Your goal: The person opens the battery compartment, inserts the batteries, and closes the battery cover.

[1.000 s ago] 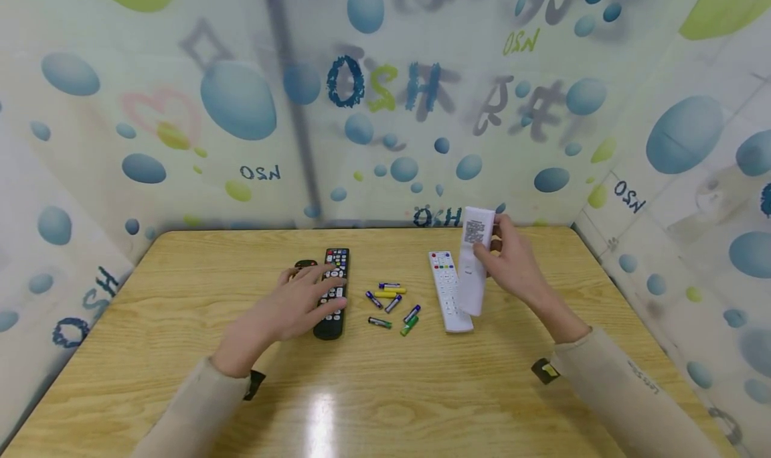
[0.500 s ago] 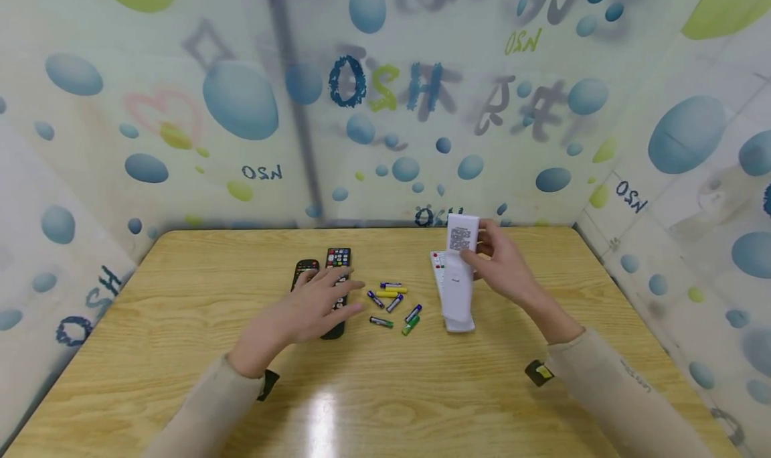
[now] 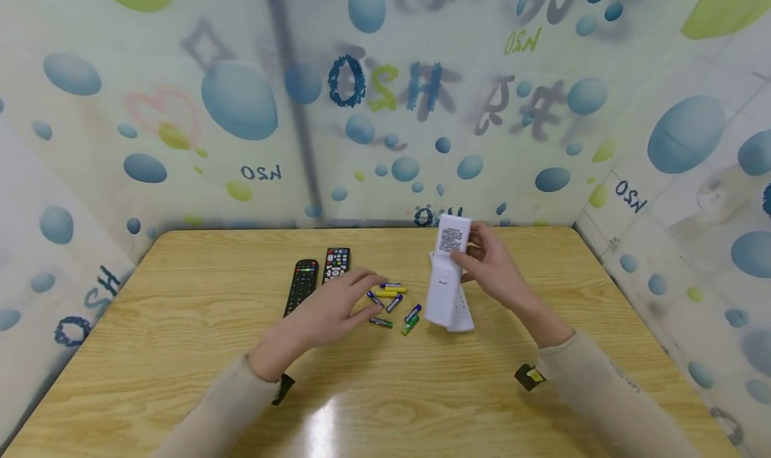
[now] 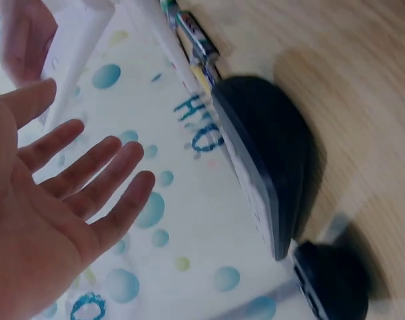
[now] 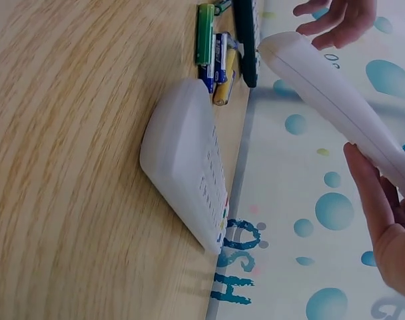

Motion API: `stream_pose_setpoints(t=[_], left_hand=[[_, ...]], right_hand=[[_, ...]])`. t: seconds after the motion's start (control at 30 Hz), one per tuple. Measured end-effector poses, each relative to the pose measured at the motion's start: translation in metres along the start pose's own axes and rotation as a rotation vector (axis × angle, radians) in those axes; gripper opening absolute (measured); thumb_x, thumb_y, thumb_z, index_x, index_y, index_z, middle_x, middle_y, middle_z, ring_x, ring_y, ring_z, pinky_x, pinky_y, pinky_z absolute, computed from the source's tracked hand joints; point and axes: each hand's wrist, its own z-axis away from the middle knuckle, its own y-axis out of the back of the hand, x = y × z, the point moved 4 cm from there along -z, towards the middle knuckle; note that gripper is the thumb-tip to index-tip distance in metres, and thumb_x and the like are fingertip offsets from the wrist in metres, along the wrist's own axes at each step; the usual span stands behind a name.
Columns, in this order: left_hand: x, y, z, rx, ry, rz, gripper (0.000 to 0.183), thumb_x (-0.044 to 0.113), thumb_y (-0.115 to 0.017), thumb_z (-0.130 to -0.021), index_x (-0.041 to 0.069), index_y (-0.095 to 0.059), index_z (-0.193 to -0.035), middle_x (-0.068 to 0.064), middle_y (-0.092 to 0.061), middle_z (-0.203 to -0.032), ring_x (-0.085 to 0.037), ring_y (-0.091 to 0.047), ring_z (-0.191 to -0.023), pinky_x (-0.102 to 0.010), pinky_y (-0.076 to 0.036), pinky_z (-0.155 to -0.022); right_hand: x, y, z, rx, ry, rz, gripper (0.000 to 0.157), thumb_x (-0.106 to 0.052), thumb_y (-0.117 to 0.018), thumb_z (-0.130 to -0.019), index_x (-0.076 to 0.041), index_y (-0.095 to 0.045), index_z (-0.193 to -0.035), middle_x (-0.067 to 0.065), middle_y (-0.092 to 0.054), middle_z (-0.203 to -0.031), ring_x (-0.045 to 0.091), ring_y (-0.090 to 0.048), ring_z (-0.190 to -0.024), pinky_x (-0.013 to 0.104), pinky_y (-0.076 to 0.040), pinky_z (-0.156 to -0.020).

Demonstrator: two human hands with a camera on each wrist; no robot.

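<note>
My right hand (image 3: pixel 495 265) grips a white remote control (image 3: pixel 444 290) near its upper end, raised off the table with its back, bearing a printed label, turned to the head camera. Behind and below it, a second white remote (image 5: pixel 179 153) lies on the table, buttons up, partly hidden in the head view. My left hand (image 3: pixel 328 311) hovers with its fingers spread and holds nothing, as the left wrist view (image 4: pixel 62 200) shows its bare palm. Beneath and beyond it lie two black remotes, a shorter one (image 3: pixel 302 284) and a longer one (image 3: pixel 336 262) partly covered by the hand.
Several batteries lie loose mid-table between the remotes, among them a yellow battery (image 3: pixel 394 289), a green battery (image 3: pixel 410 325) and a blue-ended battery (image 3: pixel 394 302). A patterned curtain (image 3: pixel 385 143) stands behind the wooden table's (image 3: pixel 421 391) back edge.
My left hand has lifted off the black remotes and moved right toward the batteries. My right hand has carried the white remote left, across the one lying on the table.
</note>
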Motion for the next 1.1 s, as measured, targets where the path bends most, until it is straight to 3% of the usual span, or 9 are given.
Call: stream_pose_setpoints(t=[0.43, 0.57, 0.8, 1.1], left_hand=[[0.02, -0.01, -0.013, 0.042, -0.043, 0.201, 0.043, 0.027, -0.059, -0.107, 0.01, -0.052, -0.146, -0.007, -0.053, -0.141, -0.023, -0.057, -0.124, -0.039, -0.051, -0.101], [0.026, -0.01, -0.018, 0.056, -0.059, 0.252, 0.042, 0.02, -0.06, -0.106, 0.011, -0.053, -0.146, -0.008, -0.052, -0.14, -0.019, -0.057, -0.118, -0.036, -0.054, -0.094], [0.033, -0.013, -0.024, 0.088, -0.087, 0.239, 0.038, 0.012, -0.062, -0.104, 0.013, -0.058, -0.142, -0.009, -0.054, -0.13, -0.016, -0.055, -0.101, -0.029, -0.054, -0.079], [0.033, -0.015, -0.027, 0.097, -0.088, 0.246, 0.035, 0.012, -0.063, -0.104, 0.013, -0.059, -0.139, -0.009, -0.056, -0.126, -0.015, -0.056, -0.097, -0.037, -0.058, -0.076]], right_hand=[[-0.003, -0.013, 0.0, -0.039, 0.03, -0.051, 0.048, -0.006, -0.059, -0.104, -0.001, -0.039, -0.146, 0.025, -0.055, -0.134, 0.042, -0.063, -0.112, 0.044, -0.062, -0.072], [-0.006, -0.016, 0.001, -0.05, 0.043, -0.068, 0.048, -0.006, -0.059, -0.104, 0.0, -0.038, -0.147, 0.025, -0.055, -0.134, 0.041, -0.063, -0.112, 0.043, -0.062, -0.071], [-0.01, -0.021, 0.001, -0.061, 0.071, -0.095, 0.047, -0.006, -0.059, -0.103, 0.002, -0.038, -0.145, 0.026, -0.055, -0.133, 0.041, -0.064, -0.11, 0.043, -0.062, -0.072], [-0.013, -0.027, 0.002, -0.059, 0.086, -0.117, 0.046, -0.006, -0.058, -0.103, 0.001, -0.039, -0.144, 0.026, -0.056, -0.131, 0.04, -0.065, -0.107, 0.044, -0.062, -0.071]])
